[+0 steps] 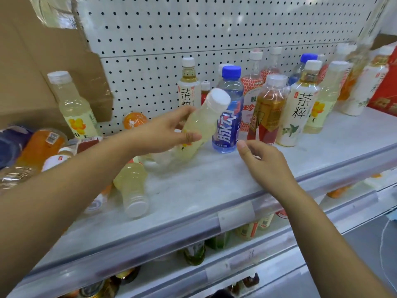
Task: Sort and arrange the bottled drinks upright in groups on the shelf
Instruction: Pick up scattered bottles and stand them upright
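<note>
Looks like a shop, most likely a small grocery's drinks aisle. Shows a white pegboard back panel (pixel 193 29) behind a pale shelf (pixel 214 179), with clear price-label strips (pixel 235 214) along each front edge. Holds many branded bottled drinks (pixel 299 108) on that shelf and on the lower tiers (pixel 253 253), beside a cardboard carton (pixel 32 72) at the left.

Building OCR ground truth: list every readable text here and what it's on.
"茶粹": white-label tea bottle, front right.
"茶", next character half hidden: rear tea bottle.
"脉动": blue-capped bottle.
"珍": red honeycomb-label bottle.
Blurred: barcode digits on orange bottle; label of held pale bottle; small print.
</note>
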The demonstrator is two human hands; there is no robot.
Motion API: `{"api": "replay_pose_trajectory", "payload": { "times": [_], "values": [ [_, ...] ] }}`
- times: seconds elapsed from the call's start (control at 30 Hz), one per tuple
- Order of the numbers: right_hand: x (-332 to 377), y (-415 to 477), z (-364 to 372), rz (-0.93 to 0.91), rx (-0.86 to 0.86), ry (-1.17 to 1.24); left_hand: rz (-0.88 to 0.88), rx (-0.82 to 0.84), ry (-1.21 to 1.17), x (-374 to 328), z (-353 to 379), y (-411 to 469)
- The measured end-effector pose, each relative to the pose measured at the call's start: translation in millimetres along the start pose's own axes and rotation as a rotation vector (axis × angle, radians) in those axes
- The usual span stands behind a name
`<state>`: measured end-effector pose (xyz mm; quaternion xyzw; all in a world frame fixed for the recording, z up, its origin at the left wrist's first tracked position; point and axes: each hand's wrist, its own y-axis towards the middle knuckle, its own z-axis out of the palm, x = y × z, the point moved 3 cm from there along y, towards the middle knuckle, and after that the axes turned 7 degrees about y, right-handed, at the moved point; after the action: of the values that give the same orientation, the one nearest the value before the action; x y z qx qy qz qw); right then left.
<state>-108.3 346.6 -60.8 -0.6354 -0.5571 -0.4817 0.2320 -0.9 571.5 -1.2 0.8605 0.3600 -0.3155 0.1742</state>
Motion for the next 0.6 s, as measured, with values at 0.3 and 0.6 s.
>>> {"api": "replay_pose_trajectory", "payload": {
  "times": [0.3,0.6],
  "values": [
    [19,28,50,-0.019,0.169,-0.041,-0.164,-0.185,-0.187,15,1,1],
    [34,45,85,-0.051,0.049,-0.116,-0.239,-0.392,0.240,30,-37,-70]
  ]
}}
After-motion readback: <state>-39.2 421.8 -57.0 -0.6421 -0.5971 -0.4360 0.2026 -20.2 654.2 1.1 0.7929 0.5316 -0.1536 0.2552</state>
